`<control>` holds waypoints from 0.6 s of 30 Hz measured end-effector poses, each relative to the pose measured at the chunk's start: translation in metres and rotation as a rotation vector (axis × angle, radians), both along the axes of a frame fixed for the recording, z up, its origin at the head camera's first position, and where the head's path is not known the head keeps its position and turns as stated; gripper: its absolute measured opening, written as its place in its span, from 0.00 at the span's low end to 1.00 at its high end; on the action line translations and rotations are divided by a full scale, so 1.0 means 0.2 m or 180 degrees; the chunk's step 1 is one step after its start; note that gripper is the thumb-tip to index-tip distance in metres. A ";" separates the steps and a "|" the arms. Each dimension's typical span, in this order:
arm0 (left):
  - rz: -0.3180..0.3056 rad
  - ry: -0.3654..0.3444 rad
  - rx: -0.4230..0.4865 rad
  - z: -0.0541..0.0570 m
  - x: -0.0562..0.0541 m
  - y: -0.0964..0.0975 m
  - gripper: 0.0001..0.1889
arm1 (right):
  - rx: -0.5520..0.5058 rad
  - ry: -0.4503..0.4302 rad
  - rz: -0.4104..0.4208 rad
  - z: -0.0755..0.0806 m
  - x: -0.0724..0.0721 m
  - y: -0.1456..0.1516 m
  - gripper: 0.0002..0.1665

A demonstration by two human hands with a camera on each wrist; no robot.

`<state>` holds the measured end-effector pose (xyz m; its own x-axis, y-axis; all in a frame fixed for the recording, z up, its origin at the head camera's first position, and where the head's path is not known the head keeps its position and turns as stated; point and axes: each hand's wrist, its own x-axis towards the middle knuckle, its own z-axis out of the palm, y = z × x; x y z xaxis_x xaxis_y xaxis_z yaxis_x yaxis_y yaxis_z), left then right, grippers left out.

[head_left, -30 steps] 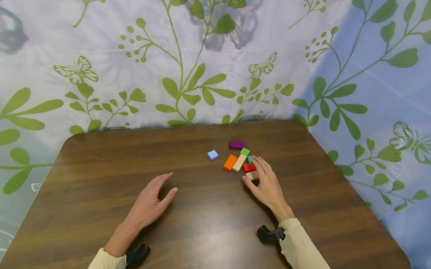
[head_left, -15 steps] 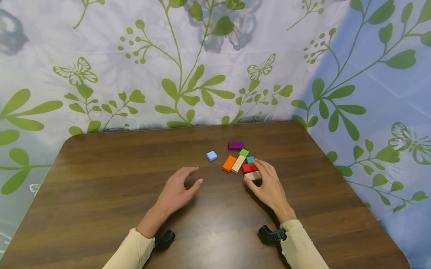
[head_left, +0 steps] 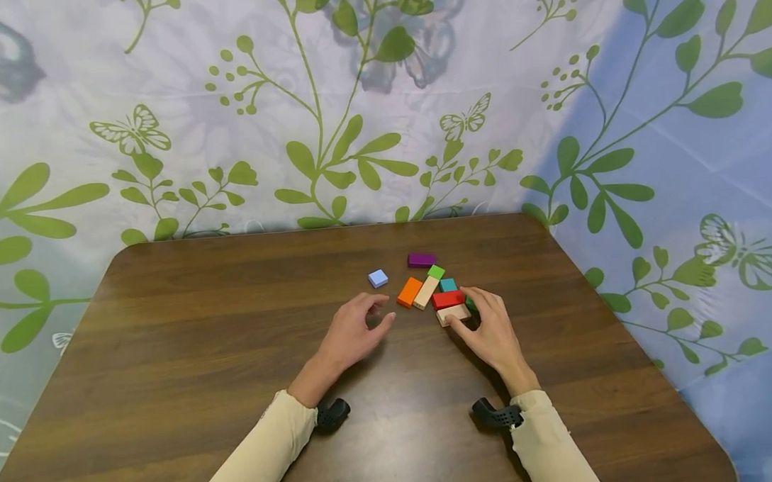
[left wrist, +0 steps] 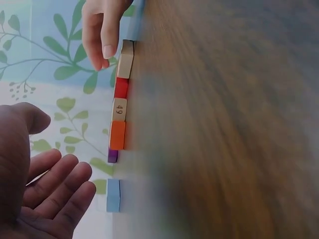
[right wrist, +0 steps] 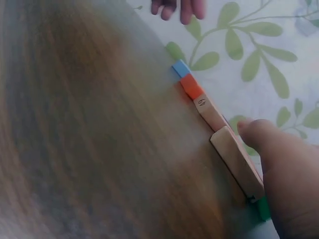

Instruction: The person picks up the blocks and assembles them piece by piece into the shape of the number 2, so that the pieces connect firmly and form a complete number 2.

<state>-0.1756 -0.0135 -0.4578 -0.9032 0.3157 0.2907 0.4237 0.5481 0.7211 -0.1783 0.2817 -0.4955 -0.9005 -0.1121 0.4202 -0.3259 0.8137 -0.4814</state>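
Observation:
My right hand (head_left: pixel 496 336) hovers at the right of a group of small blocks, fingers parted. Its thumb is by the near plain wooden block (head_left: pixel 453 314); whether it touches is unclear. Its fingertips are beside the red block (head_left: pixel 448 300) and a partly hidden dark green block (head_left: pixel 470 303). Holding nothing, my left hand (head_left: pixel 354 331) is above the table, left of the group, with loosely bent fingers. Beyond its fingertips lies a light blue block (head_left: pixel 377 278). An orange block (head_left: pixel 410 291) leans beside a wooden block (left wrist: pixel 119 109) with printed digits.
Farther back lie a purple block (head_left: pixel 421 259), a light green block (head_left: pixel 436 271) and a teal block (head_left: pixel 448 285). The brown wooden table (head_left: pixel 191 333) has rounded corners, and a leaf-patterned cloth (head_left: pixel 248 132) hangs behind it.
My left hand has moved right and slightly forward, toward the blocks. The right hand has shifted slightly right, uncovering more of the red, teal and dark green blocks.

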 end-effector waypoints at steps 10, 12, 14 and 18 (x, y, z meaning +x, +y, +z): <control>0.0059 0.0202 -0.0133 0.00 -0.07 0.13 0.19 | -0.0006 -0.0069 0.0133 0.00 0.01 -0.01 0.37; 0.0062 0.0242 -0.0184 0.00 -0.08 0.16 0.19 | -0.0032 -0.0085 0.0146 0.00 0.01 -0.01 0.37; 0.0078 0.0262 -0.0240 0.00 -0.09 0.19 0.20 | -0.0045 -0.0101 0.0158 -0.01 0.01 -0.02 0.36; 0.0138 0.0278 -0.0334 -0.02 -0.12 0.24 0.19 | -0.0047 -0.0105 0.0194 -0.01 0.00 -0.02 0.36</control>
<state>-0.1998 0.0353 -0.4618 -0.8894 0.3098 0.3362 0.4566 0.6378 0.6202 -0.1780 0.2768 -0.4974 -0.9056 -0.1612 0.3923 -0.3583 0.7856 -0.5044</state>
